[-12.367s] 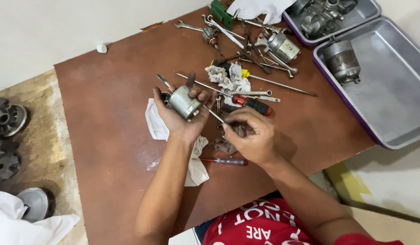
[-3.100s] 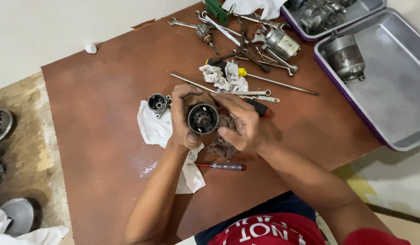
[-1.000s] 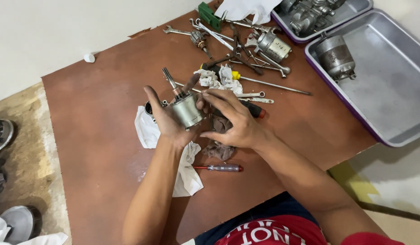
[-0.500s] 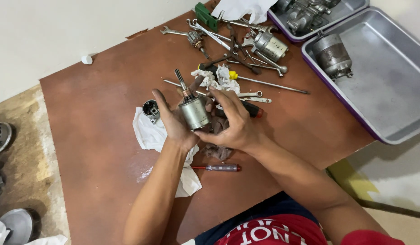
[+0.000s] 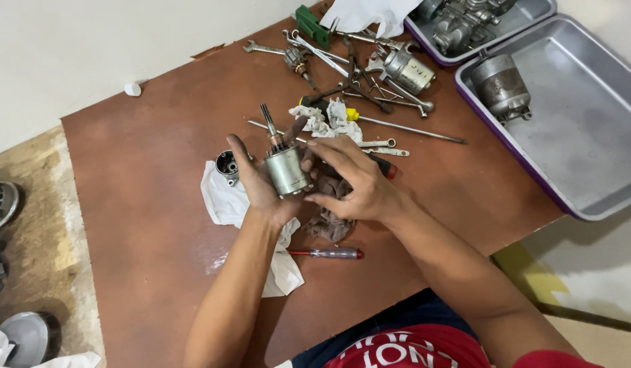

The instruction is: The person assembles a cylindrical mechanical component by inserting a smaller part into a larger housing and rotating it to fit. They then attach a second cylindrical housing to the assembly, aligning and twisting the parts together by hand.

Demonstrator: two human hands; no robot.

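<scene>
- Two hands meet over the middle of the brown board in the head view: the left hand [image 5: 261, 187] cups a grey metal cylinder [image 5: 288, 170] from below, fingers curled round it; the right hand [image 5: 353, 180] closes on its side, a dark rag [image 5: 332, 218] beneath.
- Half a second earlier the cylinder lay more tilted; its grooved shaft [image 5: 269, 123] now points towards the far edge, a turn consistent with inspection or wiping.
- Small round cap [image 5: 227, 163] rests on the white cloth [image 5: 227, 201] just left of the left hand.
- Red-handled screwdriver [image 5: 329, 253] lies nearer the front edge, untouched.
</scene>
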